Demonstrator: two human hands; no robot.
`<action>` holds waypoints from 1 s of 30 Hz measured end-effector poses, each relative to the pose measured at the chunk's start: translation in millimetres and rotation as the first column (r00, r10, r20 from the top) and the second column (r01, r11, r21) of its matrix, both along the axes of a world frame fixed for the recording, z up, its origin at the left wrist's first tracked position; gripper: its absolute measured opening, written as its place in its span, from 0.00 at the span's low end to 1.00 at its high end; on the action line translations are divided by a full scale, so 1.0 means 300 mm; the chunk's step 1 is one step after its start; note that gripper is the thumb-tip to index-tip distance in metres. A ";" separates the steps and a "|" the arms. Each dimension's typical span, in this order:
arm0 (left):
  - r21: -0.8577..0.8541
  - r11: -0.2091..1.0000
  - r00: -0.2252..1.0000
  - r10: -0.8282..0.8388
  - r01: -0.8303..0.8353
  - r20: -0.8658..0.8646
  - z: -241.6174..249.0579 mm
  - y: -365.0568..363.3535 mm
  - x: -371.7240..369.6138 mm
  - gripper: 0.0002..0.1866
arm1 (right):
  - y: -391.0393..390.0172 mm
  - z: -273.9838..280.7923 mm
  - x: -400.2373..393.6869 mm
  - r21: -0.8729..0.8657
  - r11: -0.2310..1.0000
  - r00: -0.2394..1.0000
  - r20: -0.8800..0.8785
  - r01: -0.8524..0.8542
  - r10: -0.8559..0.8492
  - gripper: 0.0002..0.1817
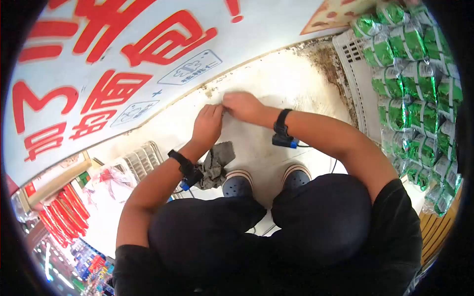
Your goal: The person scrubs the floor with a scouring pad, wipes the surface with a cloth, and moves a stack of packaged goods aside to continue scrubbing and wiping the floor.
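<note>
My left hand [209,122] and my right hand [244,106] meet close to the foot of the wall, over the pale floor. Both have their fingers drawn together, and the fingertips nearly touch. Whatever lies between them, if anything, is too small or hidden to make out. The right hand looks slightly blurred. Below my left wrist, a crumpled grey cloth [215,165] lies on the floor beside my left clog [237,184].
A white sign [98,59] with red lettering covers the wall ahead. Green shiny packages [414,98] are stacked at right beside a white plastic crate [354,64]. Another white crate [143,160] stands left, near red packages [64,214]. Dark stains mark the corner [332,69].
</note>
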State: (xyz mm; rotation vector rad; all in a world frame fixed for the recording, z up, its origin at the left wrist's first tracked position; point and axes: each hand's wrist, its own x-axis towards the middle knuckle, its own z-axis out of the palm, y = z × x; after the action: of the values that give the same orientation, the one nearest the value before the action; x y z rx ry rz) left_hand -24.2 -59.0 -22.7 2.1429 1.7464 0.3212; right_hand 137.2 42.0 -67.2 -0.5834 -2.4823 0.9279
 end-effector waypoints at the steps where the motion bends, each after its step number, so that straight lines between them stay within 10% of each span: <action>1: 0.012 1.000 1.000 0.023 -0.023 0.008 0.007 -0.013 0.004 0.21 | -0.021 0.018 0.010 -0.014 0.995 0.995 0.035 -0.096 0.097 0.03; 8: 0.263 0.948 0.932 0.079 -0.179 0.353 0.054 0.025 0.112 0.13 | 0.075 0.252 0.151 -0.083 0.987 0.991 0.004 -0.136 0.137 0.06; 10: 0.311 0.941 0.929 0.006 -0.130 0.371 0.056 0.051 0.130 0.13 | 0.102 0.273 0.167 0.066 0.970 0.951 0.223 -0.233 0.214 0.06; 23: 0.420 0.773 0.873 0.474 -0.475 0.117 -0.089 -0.044 -0.218 0.14 | -0.040 0.013 -0.349 0.512 0.849 0.991 -0.045 0.128 -0.122 0.14; 30: 0.444 0.803 0.917 0.332 -0.398 0.220 -0.107 0.088 -0.066 0.10 | 0.061 -0.008 -0.149 0.514 0.845 0.983 0.015 0.150 -0.183 0.13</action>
State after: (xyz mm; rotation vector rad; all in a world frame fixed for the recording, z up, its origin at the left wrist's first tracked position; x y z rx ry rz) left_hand -43.9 -32.6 -54.8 1.9959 2.1707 1.0832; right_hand 92.4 60.2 -69.4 -0.6321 -2.5323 0.1602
